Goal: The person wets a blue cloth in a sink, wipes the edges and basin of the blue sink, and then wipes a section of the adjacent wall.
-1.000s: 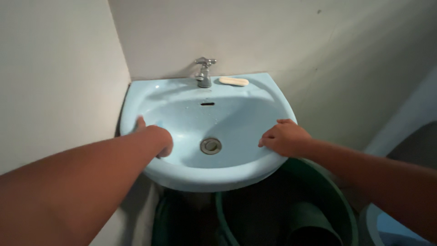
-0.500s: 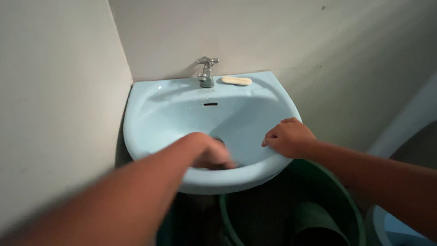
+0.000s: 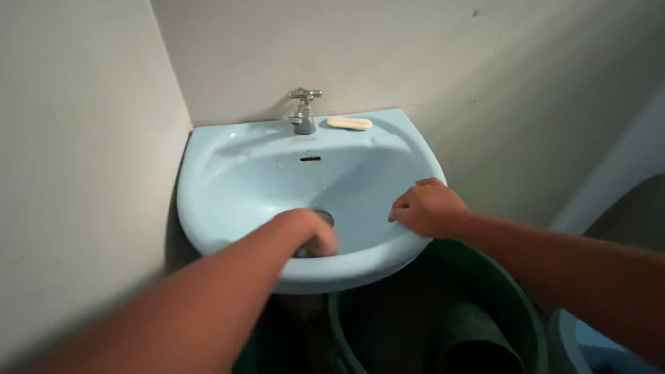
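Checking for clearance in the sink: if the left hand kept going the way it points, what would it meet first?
Probably the drain, just beyond the left hand in the basin; depth is hard to judge.

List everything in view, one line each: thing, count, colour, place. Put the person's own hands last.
sink: one, pale blue, mounted in the corner where two walls meet
tap: one, silver metal, on the back rim of the sink
soap bar: one, cream, on the back rim right of the tap
overflow slot: one, dark, in the back wall of the basin
drain: one, metal, at the basin bottom, mostly hidden by the left hand
bucket: one, dark green, on the floor under the sink
left hand: one, down in the basin over the drain, blurred
right hand: one, resting on the sink's right front rim
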